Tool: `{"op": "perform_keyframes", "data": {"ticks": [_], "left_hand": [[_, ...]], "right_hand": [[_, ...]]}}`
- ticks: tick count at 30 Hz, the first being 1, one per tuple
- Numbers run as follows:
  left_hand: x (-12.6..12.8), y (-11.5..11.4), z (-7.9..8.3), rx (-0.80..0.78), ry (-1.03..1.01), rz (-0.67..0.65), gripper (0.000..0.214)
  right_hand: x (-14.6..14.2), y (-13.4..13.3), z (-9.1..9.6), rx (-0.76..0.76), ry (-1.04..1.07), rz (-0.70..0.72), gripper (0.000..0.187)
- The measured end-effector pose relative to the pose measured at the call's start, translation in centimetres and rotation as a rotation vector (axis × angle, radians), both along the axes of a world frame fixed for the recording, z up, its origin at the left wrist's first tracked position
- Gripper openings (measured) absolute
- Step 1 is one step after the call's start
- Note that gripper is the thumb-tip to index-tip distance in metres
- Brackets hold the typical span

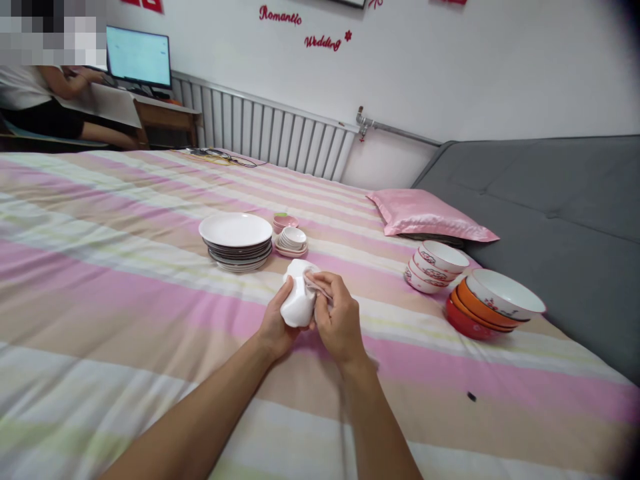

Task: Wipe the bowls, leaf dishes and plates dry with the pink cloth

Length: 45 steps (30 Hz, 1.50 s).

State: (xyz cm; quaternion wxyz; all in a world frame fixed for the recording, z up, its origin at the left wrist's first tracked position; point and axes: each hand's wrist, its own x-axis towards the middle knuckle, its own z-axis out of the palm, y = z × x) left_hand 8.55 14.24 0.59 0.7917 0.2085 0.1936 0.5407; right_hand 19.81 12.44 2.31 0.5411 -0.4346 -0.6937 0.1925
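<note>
My left hand (pixel 277 325) is wrapped round a small white ceramic cup (pixel 299 301), held above the striped bedspread (pixel 125 280). My right hand (pixel 337 317) is closed beside it, its fingers pinching a pale cloth (pixel 315 283) pressed against the cup's rim. Both hands meet at the middle of the view. Just beyond them stands a stack of plates (pixel 237 241) with a white one on top, and a small stack of pink and white saucers (pixel 292 241).
At right lie a tilted stack of white bowls with red pattern (pixel 434 265) and a stack of orange and red bowls (pixel 493 305). A pink pillow (pixel 425 213) lies by a grey sofa (pixel 565 220). Another person (pixel 45 100) sits at a desk with a monitor (pixel 139 57), far left.
</note>
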Motion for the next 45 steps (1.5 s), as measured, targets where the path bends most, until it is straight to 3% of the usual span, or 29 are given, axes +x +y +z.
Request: {"op": "perform_keyframes", "data": {"ticks": [6, 12, 19, 24, 32, 39, 45], "left_hand": [[0.4, -0.2, 0.0, 0.057, 0.079, -0.025, 0.034], [0.2, -0.1, -0.2, 0.052, 0.040, -0.012, 0.034], [-0.1, 0.2, -0.2, 0.040, 0.027, 0.024, 0.039], [-0.5, 0.4, 0.0, -0.052, -0.041, 0.024, 0.037], [-0.6, 0.4, 0.4, -0.132, -0.066, 0.006, 0.037], [-0.9, 0.5, 0.3, -0.171, -0.191, -0.008, 0.039], [-1.2, 0.6, -0.1, -0.148, -0.205, -0.033, 0.038]], "right_hand": [[0.4, 0.4, 0.1, 0.052, -0.069, -0.153, 0.035], [0.3, 0.6, 0.0, 0.057, -0.083, -0.199, 0.034], [0.3, 0.4, -0.2, 0.003, 0.099, -0.103, 0.027], [0.2, 0.7, -0.6, 0.004, 0.229, -0.135, 0.026], [0.1, 0.7, -0.7, -0.070, 0.173, 0.022, 0.034], [-0.1, 0.2, -0.3, -0.101, 0.196, 0.158, 0.024], [0.5, 0.8, -1.0, -0.062, 0.195, -0.019, 0.025]]}}
